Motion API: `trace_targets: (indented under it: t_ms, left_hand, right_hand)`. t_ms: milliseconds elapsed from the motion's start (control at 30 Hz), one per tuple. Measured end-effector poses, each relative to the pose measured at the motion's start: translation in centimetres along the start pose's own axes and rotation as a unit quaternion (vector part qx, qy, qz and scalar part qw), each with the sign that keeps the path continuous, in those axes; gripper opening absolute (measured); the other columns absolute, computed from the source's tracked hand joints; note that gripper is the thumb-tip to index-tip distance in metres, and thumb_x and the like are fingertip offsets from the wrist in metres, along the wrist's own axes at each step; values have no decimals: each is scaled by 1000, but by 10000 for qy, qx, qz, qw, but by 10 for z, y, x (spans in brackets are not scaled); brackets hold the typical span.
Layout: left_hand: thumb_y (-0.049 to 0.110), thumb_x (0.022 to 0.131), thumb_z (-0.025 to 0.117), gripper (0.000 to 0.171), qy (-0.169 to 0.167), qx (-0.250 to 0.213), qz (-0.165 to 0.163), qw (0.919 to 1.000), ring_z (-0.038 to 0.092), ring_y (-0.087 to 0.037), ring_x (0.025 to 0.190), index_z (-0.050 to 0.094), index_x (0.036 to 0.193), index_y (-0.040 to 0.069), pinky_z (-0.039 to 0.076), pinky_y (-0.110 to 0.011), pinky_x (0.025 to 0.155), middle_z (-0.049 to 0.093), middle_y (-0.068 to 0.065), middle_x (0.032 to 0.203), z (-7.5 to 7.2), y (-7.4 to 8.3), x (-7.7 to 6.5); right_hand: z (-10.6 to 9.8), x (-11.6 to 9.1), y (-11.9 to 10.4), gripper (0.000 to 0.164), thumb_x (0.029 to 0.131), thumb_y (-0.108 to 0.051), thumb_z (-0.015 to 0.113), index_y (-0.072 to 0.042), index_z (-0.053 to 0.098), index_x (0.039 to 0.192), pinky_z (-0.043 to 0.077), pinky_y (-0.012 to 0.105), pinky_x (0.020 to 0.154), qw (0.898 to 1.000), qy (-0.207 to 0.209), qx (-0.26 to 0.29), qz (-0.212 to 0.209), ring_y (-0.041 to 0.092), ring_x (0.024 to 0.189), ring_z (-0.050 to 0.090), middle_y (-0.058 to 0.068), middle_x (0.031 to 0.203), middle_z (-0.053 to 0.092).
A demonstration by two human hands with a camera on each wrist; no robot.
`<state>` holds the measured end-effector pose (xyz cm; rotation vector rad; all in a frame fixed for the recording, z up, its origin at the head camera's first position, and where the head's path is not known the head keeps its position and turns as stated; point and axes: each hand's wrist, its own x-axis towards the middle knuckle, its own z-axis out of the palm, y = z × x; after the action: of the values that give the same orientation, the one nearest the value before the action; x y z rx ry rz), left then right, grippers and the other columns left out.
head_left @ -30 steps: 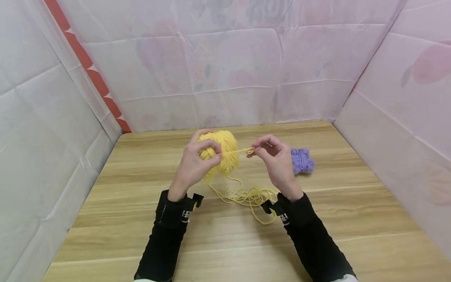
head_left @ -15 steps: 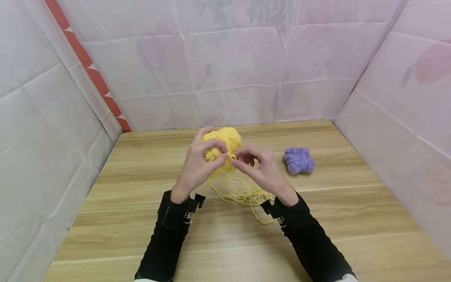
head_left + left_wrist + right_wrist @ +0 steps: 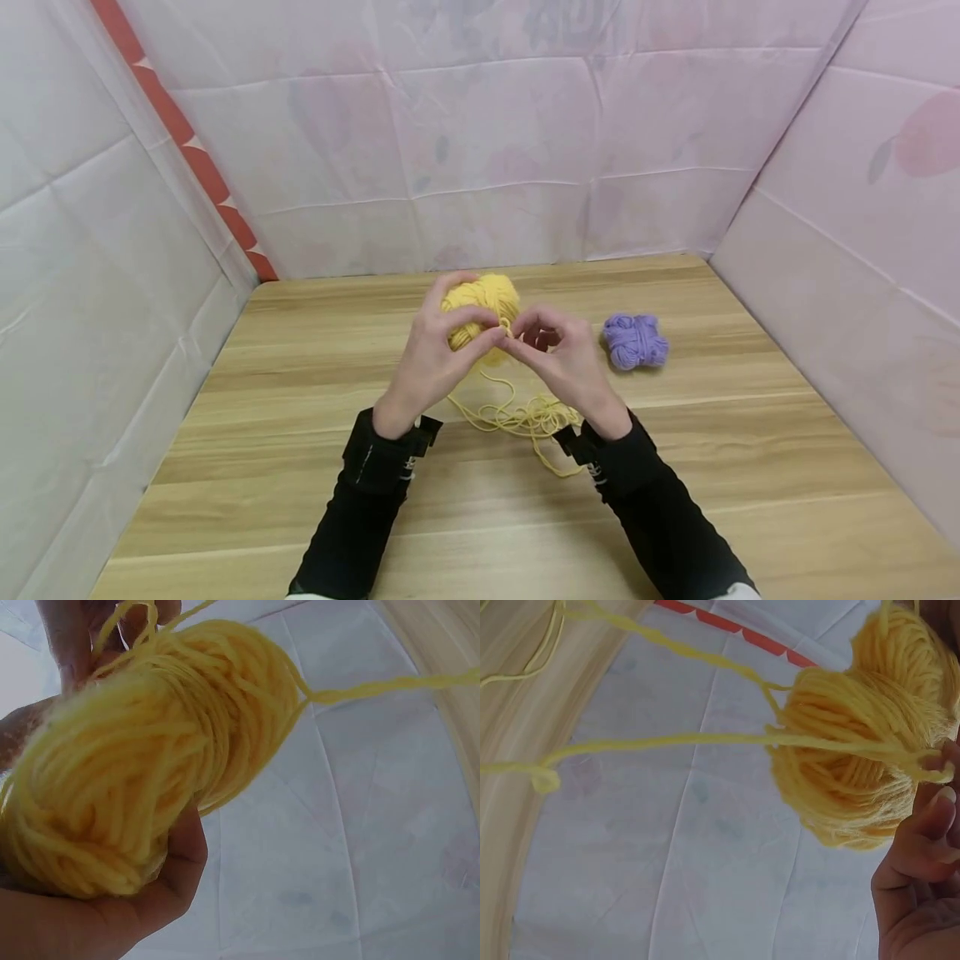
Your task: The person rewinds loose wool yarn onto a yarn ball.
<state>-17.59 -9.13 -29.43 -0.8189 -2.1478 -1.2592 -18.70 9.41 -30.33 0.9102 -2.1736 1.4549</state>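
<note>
My left hand (image 3: 435, 354) holds a ball of yellow yarn (image 3: 486, 298) above the table, fingers wrapped round its far side. In the left wrist view the yarn ball (image 3: 172, 750) fills much of the picture, with the palm under it. Thumb and forefinger of my right hand (image 3: 562, 354) pinch a small loop of yarn (image 3: 506, 325) at the ball's right side, right against the left thumb and forefinger tips. Strands hang from the ball down to a loose tangle of yellow yarn (image 3: 536, 414) on the table.
A small purple yarn skein (image 3: 636, 342) lies on the wooden table (image 3: 480, 533) to the right of the hands. White and pink printed sheets (image 3: 480, 150) wall in the back and both sides.
My right hand has come left from a stretched strand to the ball, meeting the left fingertips. My left hand and the ball have shifted slightly right. The purple skein is now uncovered.
</note>
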Motion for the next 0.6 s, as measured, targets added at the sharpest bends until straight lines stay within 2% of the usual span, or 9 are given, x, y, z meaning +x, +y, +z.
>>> trace_targets:
  t_ms: [133,267,367,467,533,600]
  left_hand:
    - [10,86,72,6,61,-148,-74,9998,49,-28,122,73,85,4,46,-40,97,49,-18,133,1,-1,0]
    - [5,84,70,5,222,-181,-210,9994,50,-28,123,70,79,3,46,-41,99,50,-17,133,-2,-2,0]
    - [3,81,70,8,243,-160,-249,9993,49,-28,124,67,74,4,45,-42,100,51,-17,132,-6,-4,0]
    - [2,79,70,8,204,-178,-327,9991,49,-28,124,66,72,4,43,-44,102,52,-17,131,-10,-6,0]
    - [1,79,69,8,185,-208,-430,9987,49,-28,125,67,72,4,41,-45,105,53,-16,131,-12,-7,0]
    - [1,80,69,8,146,-271,-544,9980,48,-27,126,67,73,5,37,-46,107,53,-15,131,-14,-7,0]
  right_hand:
    - [-3,0,1,10,81,-1,74,-7,66,83,39,20,49,9998,-150,94,65,6,54,46,2,72,64]
    - [-9,3,2,6,83,-2,72,-2,67,87,46,18,54,9949,-191,857,492,7,62,55,0,78,67]
    - [-16,4,2,11,86,-8,71,-1,64,91,46,19,56,9819,-291,1606,957,7,67,56,-1,84,66]
    - [-23,4,4,9,90,-10,67,-7,60,95,44,20,59,9680,-428,2114,1282,7,69,54,-2,84,65]
    - [-26,4,5,7,93,-8,62,-11,57,97,43,22,64,9570,-449,2518,1371,8,68,52,-3,79,62]
    - [-27,4,7,3,96,-9,56,-12,56,97,44,23,68,9459,-302,2918,1388,11,70,53,-4,74,60]
